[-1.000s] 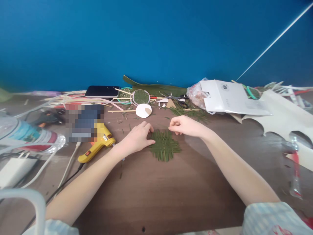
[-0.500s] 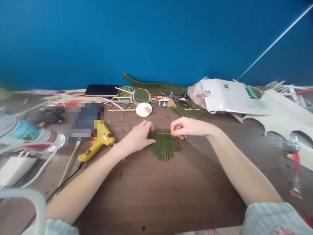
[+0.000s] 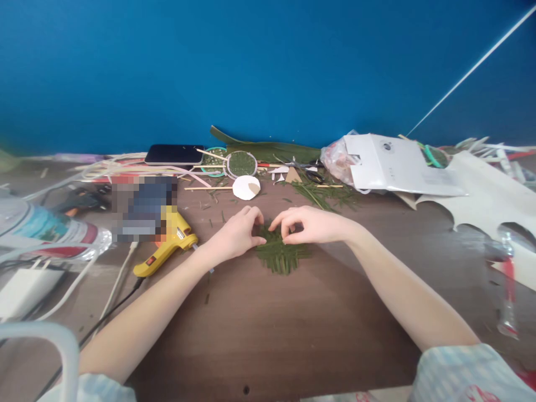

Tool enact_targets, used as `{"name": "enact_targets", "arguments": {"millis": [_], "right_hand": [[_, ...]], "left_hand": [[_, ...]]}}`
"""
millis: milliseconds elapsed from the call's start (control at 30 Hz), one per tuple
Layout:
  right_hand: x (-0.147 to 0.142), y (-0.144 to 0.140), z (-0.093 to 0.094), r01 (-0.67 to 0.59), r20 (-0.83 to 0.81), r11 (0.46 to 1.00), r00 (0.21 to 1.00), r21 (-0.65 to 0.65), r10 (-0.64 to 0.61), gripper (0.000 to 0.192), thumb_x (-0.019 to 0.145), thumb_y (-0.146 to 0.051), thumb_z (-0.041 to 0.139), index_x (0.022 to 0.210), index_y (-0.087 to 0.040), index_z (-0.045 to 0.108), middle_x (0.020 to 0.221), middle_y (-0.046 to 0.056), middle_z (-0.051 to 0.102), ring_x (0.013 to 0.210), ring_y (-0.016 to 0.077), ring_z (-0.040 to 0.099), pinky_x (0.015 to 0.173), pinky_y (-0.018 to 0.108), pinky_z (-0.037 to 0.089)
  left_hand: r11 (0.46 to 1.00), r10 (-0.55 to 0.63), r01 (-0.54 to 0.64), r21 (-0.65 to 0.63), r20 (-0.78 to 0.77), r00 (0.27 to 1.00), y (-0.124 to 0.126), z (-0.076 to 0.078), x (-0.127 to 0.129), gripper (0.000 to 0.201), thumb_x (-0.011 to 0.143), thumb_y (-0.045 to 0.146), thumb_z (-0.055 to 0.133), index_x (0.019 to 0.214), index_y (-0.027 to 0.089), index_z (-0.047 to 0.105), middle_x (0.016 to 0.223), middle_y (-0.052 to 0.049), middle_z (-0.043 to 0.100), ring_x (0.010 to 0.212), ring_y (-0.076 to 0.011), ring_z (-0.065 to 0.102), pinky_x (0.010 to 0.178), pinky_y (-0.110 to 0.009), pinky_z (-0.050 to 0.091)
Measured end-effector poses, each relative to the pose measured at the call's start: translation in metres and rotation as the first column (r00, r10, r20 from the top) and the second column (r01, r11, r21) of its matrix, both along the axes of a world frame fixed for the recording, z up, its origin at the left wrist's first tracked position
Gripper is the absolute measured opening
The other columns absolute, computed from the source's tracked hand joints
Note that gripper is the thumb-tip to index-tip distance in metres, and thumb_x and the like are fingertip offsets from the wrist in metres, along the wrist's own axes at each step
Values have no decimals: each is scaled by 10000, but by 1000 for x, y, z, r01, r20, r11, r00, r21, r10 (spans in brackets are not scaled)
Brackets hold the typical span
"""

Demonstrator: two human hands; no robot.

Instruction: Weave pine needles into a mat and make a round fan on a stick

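Observation:
A small mat of woven green leaf strips (image 3: 282,259) lies flat on the brown table, with loose strip ends fringing its near side. My left hand (image 3: 240,231) holds the mat's left edge, thumb and curled fingertips against it. Over the upper right part is my right hand (image 3: 312,224). Its forefinger reaches out across the weave, and the thumb and another finger curl together on a leaf strip. The right fingers hide much of the mat's far side.
A yellow glue gun (image 3: 167,245) lies left of my left arm, near a plastic bottle (image 3: 54,229). Behind are a white disc on a stick (image 3: 246,188), round framed pieces (image 3: 242,164), scissors (image 3: 314,176), leaf scraps (image 3: 318,195) and a black phone (image 3: 173,154). White card (image 3: 402,167) lies right.
My right hand has moved left from the mat's right corner to over its upper middle, and its forefinger has stretched out. My left hand stays nearly still at the left edge.

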State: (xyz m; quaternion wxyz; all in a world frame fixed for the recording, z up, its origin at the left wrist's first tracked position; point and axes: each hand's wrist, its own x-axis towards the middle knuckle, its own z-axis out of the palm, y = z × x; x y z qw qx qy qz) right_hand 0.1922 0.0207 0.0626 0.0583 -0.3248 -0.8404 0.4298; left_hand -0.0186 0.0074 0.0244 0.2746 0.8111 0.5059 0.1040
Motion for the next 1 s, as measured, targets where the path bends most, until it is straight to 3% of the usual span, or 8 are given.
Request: {"name": "enact_targets", "arguments": {"millis": [200,367,500,600,1000], "right_hand": [[-7,-4,-5,8,61,1000,998,8,-9,102,727,-183,558,641,-209,606,1225,8,584,1035,220,529,847,339,376],[-5,-2,-5,12,41,999,999,-34,-10,93,738,-205,539,656,-197,583,1221,9,569,892,169,545,762,297,390],[3,3,-3,82,-5,997,997,10,-82,77,733,-189,513,657,-185,522,1007,17,587,722,118,485,667,266,371],[7,5,-2,149,26,987,988,66,-151,87,723,-173,500,637,-182,486,841,0,516,681,109,449,661,265,357],[-4,3,-13,147,114,980,980,133,-162,113,754,-224,510,656,-180,549,832,14,472,758,138,467,708,279,348]], "left_hand": [[999,-29,28,19,31,999,0,-3,-1,274,681,203,654,846,201,435,892,0,457,800,-159,505,709,-301,425],[998,-40,39,46,24,999,-1,-5,-2,265,687,202,653,845,198,440,887,-1,454,789,-160,496,702,-303,418],[999,-34,33,38,19,999,0,-3,-1,266,692,207,656,841,197,435,864,3,444,767,-158,489,698,-304,417],[999,-26,26,34,19,999,-1,-2,-1,268,691,210,660,829,196,431,868,3,438,761,-154,489,698,-300,415],[999,-28,28,42,6,1000,-1,-1,-1,245,689,226,647,817,200,440,881,-3,430,780,-161,479,716,-311,421]]}}
